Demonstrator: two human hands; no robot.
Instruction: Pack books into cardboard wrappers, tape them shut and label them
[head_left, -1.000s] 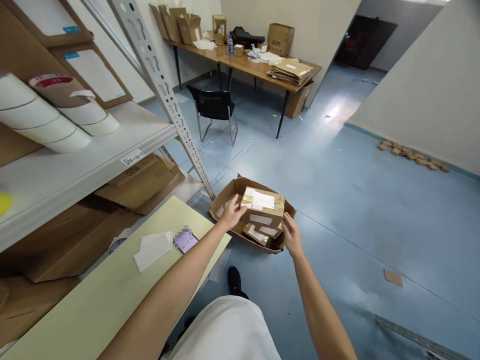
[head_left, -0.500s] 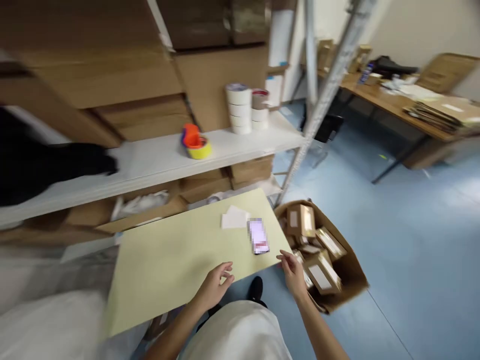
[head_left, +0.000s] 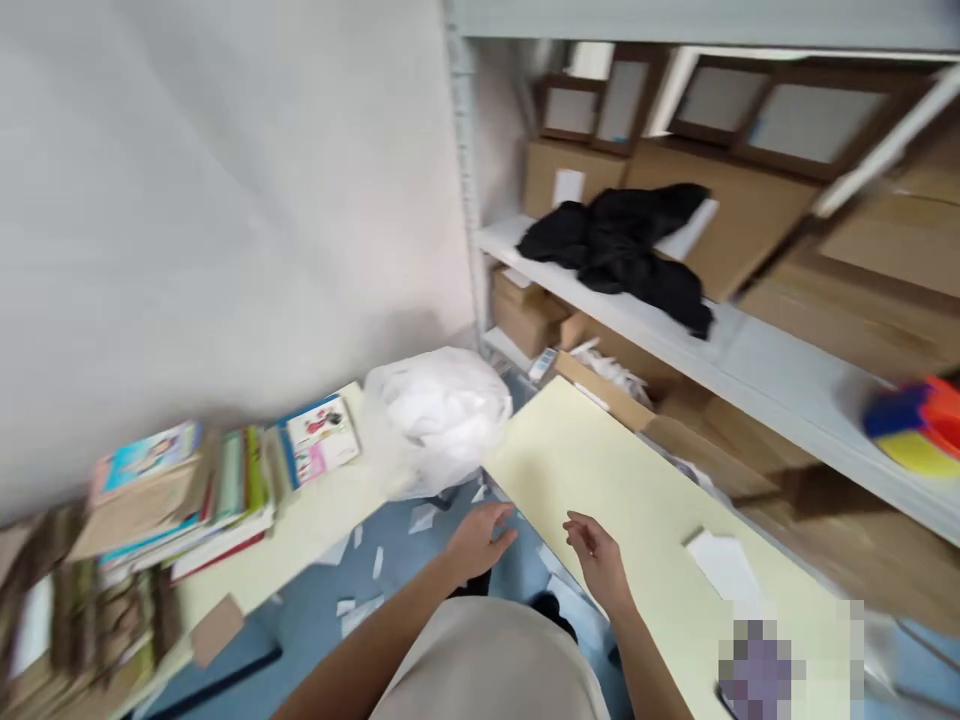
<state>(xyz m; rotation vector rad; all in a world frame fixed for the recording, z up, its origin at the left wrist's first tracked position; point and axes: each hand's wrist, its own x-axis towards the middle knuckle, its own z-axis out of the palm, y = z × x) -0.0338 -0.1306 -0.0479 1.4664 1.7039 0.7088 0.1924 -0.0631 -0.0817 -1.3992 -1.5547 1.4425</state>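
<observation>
My left hand [head_left: 480,540] hangs in the air near the inner edge of the pale yellow table [head_left: 592,450], holding nothing, its thumb and fingers apart. Over that same table is my right hand [head_left: 596,560], also holding nothing, with its fingers loosely curled and apart. To the right of it lie some white paper slips [head_left: 724,565] and a blurred-out phone [head_left: 757,670]. A white plastic bag [head_left: 439,410] stuffed with white material sits beyond my left hand.
On the left, a second table [head_left: 300,545] bears piled books [head_left: 225,490] and a picture book [head_left: 322,437]. Paper scraps [head_left: 422,517] litter the blue floor. Along the right, a shelf [head_left: 787,370] carries black cloth [head_left: 622,250], cardboard boxes [head_left: 690,215] and a tape dispenser [head_left: 919,425].
My view has swung left, from the open floor and box of parcels toward the wall, bag and books. Both hands have turned along with it, still holding nothing.
</observation>
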